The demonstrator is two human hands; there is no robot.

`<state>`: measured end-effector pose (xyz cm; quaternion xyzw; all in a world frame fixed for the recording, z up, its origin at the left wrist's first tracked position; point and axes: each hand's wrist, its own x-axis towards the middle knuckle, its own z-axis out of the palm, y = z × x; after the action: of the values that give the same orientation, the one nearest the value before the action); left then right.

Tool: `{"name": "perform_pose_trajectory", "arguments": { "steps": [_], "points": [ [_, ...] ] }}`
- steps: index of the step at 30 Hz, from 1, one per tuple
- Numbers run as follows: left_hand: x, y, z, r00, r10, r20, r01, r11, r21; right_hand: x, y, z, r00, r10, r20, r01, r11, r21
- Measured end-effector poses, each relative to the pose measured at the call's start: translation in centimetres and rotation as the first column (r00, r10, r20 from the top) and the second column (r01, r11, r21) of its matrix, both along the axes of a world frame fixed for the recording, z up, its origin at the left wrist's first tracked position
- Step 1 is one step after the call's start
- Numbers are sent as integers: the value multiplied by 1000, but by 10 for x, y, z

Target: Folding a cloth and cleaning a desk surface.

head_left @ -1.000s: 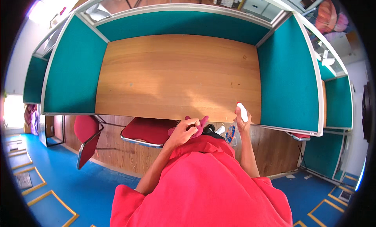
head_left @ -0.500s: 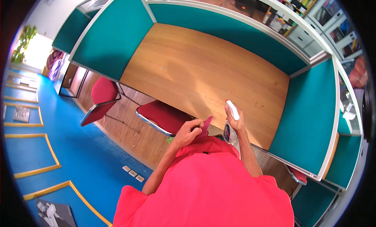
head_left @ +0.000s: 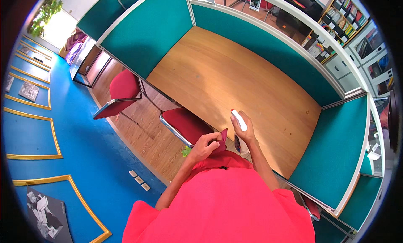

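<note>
My right hand [head_left: 245, 129] is wrapped round the neck of a spray bottle with a white trigger head [head_left: 239, 120] and a red nozzle tip. The clear body [head_left: 241, 145] of the bottle hangs below my fingers, partly hidden by the hand. A dark pink cloth [head_left: 222, 142] is pinched in my left hand [head_left: 205, 146], in front of my red shirt. Both hands are held near the front edge of a wooden table [head_left: 235, 83], the bottle's nozzle pointing toward the far left of its top.
Teal partition panels [head_left: 147, 31] with white frames enclose the table on the left, back and right. Two red chairs stand at its left front: one tucked partly under [head_left: 184, 123], another farther left [head_left: 125, 90]. A blue wall [head_left: 79, 129] with yellow frames runs along the left.
The view has turned, so the table and chairs sit farther right. The spray bottle has shifted slightly left, closer to the cloth. Both hands keep their grips.
</note>
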<state>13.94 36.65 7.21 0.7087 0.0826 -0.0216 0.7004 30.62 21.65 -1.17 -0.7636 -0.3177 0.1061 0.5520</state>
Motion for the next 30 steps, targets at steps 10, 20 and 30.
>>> {"name": "perform_pose_trajectory", "arguments": {
  "steps": [10, 20, 30],
  "points": [
    [11, 32, -8, 999, -48, 2, 48, 996, -74, -17, 1, -1, 999, 1, 33, -2, 1000, 9],
    [28, 65, -42, 969, -248, 7, 244, 946, -213, -61, -28, -18, 985, -171, -5, 169, 977, -132],
    [56, 68, -58, 856, -517, 32, 484, 775, -406, -128, -38, -4, 864, -498, -68, 451, 828, -332]
  ]
}}
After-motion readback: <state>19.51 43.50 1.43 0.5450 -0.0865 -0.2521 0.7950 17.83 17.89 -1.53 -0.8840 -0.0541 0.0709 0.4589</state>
